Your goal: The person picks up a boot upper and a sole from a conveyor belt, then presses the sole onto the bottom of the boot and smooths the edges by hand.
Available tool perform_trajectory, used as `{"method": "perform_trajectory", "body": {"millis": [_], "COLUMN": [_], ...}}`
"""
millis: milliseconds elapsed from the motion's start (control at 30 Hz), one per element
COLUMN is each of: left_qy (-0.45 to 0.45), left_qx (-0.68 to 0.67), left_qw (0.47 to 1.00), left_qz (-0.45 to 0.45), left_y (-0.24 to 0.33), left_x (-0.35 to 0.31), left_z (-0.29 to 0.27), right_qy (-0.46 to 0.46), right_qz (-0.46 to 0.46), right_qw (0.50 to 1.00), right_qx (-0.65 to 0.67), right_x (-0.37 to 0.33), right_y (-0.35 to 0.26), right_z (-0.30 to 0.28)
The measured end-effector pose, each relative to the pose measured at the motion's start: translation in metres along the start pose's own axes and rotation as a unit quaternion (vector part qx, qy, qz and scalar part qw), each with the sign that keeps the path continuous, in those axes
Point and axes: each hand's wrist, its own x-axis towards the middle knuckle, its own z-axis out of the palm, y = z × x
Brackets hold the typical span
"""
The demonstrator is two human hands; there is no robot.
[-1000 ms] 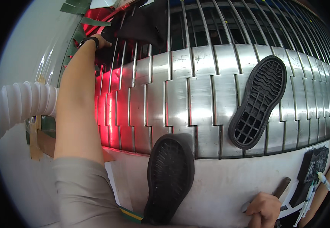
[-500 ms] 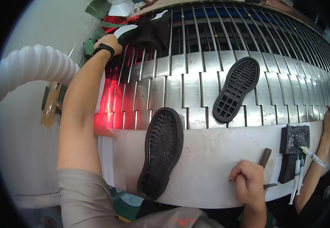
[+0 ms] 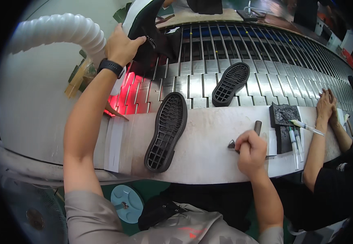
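the left hand (image 3: 121, 46) has now lifted the black shoe (image 3: 146, 24) off the conveyor (image 3: 241, 61) – gripping it, raised. the right hand (image 3: 249, 150) stays fisted on a small tool (image 3: 245, 138) on the worktop (image 3: 209, 150), beside a black sole (image 3: 166, 132).

Black shoe upper (image 3: 146, 24) w/ white lining, held up over far-left end of the slatted metal conveyor (image 3: 266, 69); tilted, opening toward top of frame, lower part gripped by left hand (image 3: 121, 46). Exact shape of toe hidden by frame edge.

Small tool (image 3: 254, 132): dark cylindrical handle sticks out above right hand (image 3: 249, 152), grey pointed metal tip shows at the hand's left side; rest buried in the fist. Rests on the pale worktop (image 3: 209, 158), approx. centre-right.

Black rubber outsole (image 3: 166, 132) lies tread-up on worktop btwn the two hands, toe end reaching onto conveyor edge, heel toward the person, angled slightly. Not touched by either hand.
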Motion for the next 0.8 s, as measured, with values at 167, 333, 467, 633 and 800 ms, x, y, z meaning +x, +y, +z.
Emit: {"method": "perform_trajectory", "body": {"millis": [167, 333, 467, 633, 800], "left_qy": [0.142, 0.1, 0.04, -0.126, -0.181], "left_qx": [-0.223, -0.513, -0.715, -0.73, -0.506], "left_qw": [0.964, 0.852, 0.698, 0.663, 0.832], "left_qz": [0.038, -0.028, 0.018, -0.108, 0.136], "left_y": [0.011, 0.03, 0.026, 0.058, 0.086], "left_x": [-0.094, -0.215, -0.32, -0.437, -0.456], "left_z": [-0.095, -0.186, -0.209, -0.212, -0.16], "right_qy": [-0.098, -0.145, -0.175, -0.066, -0.131], "right_qz": [-0.061, 0.025, 0.074, 0.075, 0.293], "right_qw": [0.993, 0.989, 0.978, 0.858, 0.859], "right_qx": [-0.029, 0.008, 0.082, 0.504, 0.4], "right_x": [-0.104, -0.174, -0.188, -0.229, -0.219], "right_y": [-0.036, -0.048, -0.068, -0.017, -0.077], "right_z": [-0.023, 0.005, 0.047, 0.094, 0.066]}}
